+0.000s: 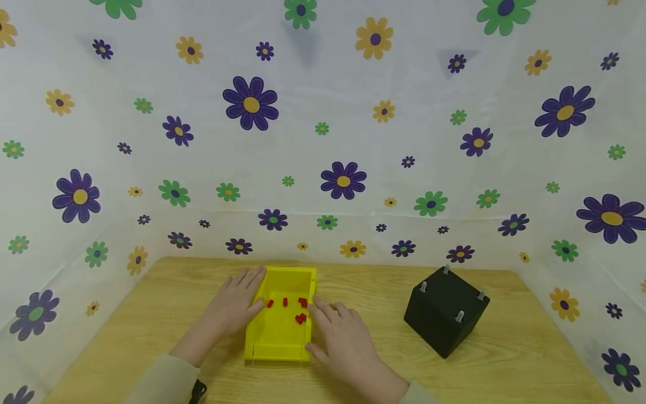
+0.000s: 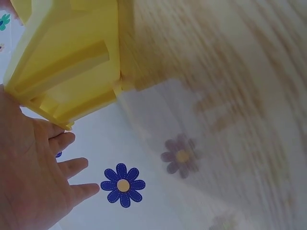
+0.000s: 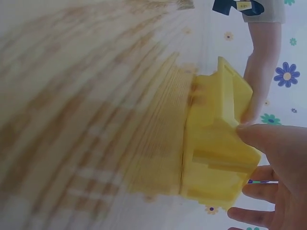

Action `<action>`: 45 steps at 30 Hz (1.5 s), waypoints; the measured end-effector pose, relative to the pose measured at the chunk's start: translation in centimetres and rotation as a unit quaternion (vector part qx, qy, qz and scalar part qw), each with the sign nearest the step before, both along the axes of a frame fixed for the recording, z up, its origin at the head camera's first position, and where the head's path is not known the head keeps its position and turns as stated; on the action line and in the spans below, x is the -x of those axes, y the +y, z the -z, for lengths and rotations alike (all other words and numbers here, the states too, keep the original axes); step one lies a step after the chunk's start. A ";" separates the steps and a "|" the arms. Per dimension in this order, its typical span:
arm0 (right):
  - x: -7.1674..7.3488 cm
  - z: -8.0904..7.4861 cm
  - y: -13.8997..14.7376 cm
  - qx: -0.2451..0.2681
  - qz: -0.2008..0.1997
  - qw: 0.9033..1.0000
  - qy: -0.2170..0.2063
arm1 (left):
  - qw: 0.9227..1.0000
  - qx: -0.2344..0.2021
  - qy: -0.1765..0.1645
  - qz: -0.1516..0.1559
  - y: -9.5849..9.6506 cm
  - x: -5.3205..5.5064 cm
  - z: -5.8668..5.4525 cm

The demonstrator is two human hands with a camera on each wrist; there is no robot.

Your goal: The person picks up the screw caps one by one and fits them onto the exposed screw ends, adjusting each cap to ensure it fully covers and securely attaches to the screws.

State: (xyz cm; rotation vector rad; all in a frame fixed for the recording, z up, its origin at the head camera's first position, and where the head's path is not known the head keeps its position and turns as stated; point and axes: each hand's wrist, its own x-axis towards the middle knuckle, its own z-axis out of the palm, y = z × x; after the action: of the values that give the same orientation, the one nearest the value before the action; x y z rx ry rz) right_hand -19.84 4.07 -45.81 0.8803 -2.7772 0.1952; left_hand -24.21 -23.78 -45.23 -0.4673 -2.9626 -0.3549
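Observation:
A yellow plastic bin [image 1: 277,336] stands on the table between my two hands, with several small red pieces [image 1: 285,302] on its floor. My left hand [image 1: 234,303] touches the bin's left wall, its fingers extended and its thumb at the rim. On the opposite side, my right hand [image 1: 345,339] rests against the right wall with fairly straight fingers. The right wrist view has the right thumb [image 3: 259,135] at the bin's edge and the other fingers spread along its side. In the left wrist view, the left fingers [image 2: 72,167] spread out beside the bin's outer wall.
To the right stands a black block [image 1: 444,314] with several grey pegs on its top face. The wooden table [image 1: 373,292] is backed by a white flowered sheet [image 1: 303,151] that also hangs at both sides. A dark strap [image 1: 198,391] shows by the left sleeve.

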 end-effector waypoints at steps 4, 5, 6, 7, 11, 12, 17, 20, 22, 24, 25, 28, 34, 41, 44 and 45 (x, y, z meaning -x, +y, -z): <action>0.0 0.1 0.0 -0.003 0.003 1.000 -0.004 | 1.000 0.002 -0.002 0.000 0.0 -0.1 0.0; 0.0 0.1 0.0 -0.003 0.004 1.000 -0.005 | 1.000 0.002 -0.003 -0.001 0.1 -0.1 0.0; 0.0 0.1 0.0 -0.002 0.004 1.000 -0.006 | 1.000 0.001 -0.001 -0.001 0.1 -0.1 -0.1; 0.0 0.1 0.1 -0.001 0.004 1.000 -0.005 | 1.000 0.001 0.001 -0.001 0.1 -0.1 0.0; -0.1 0.1 0.1 0.002 0.004 1.000 -0.002 | 1.000 -0.001 0.003 -0.001 0.0 0.0 0.0; -0.1 0.1 0.1 0.004 0.002 1.000 0.000 | 1.000 0.000 0.004 -0.001 0.1 -0.1 0.0; 0.0 0.1 0.1 0.007 0.000 1.000 0.001 | 1.000 0.007 0.007 -0.003 0.2 -0.3 -0.3; 0.0 0.0 0.1 0.005 0.001 1.000 0.002 | 1.000 0.013 0.008 -0.005 0.2 -0.4 -0.6; 0.0 0.0 0.2 0.005 0.001 1.000 0.002 | 1.000 0.016 0.008 -0.005 0.3 -0.4 -0.7; 0.0 0.0 0.2 0.004 0.001 1.000 0.005 | 1.000 0.019 0.008 -0.005 0.3 -0.4 -0.7; 0.0 0.0 0.3 0.003 0.001 1.000 0.005 | 1.000 0.021 0.008 -0.005 0.4 -0.3 -0.7; -0.1 -0.1 0.4 0.003 0.003 1.000 0.003 | 1.000 0.028 0.006 -0.005 0.5 -0.3 -0.6; -0.3 -0.4 0.8 0.002 0.004 1.000 -0.002 | 0.999 0.037 0.003 -0.004 0.8 -0.4 -0.4; -0.6 -0.5 1.3 -0.002 0.002 1.000 0.001 | 0.999 0.037 -0.006 0.001 1.2 -0.5 -0.4; -0.8 -0.6 1.5 -0.006 0.002 1.000 0.001 | 0.999 0.035 -0.005 0.004 1.4 -0.6 -0.4; -0.8 -0.6 1.5 -0.006 0.002 1.000 0.001 | 0.999 0.034 -0.004 0.004 1.4 -0.6 -0.5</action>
State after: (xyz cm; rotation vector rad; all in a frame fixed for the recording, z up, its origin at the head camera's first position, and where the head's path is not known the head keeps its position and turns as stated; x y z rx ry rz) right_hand -19.04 5.62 -45.17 0.8784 -2.7805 0.1757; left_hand -23.58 -22.37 -44.76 -0.4861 -2.9890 -0.2576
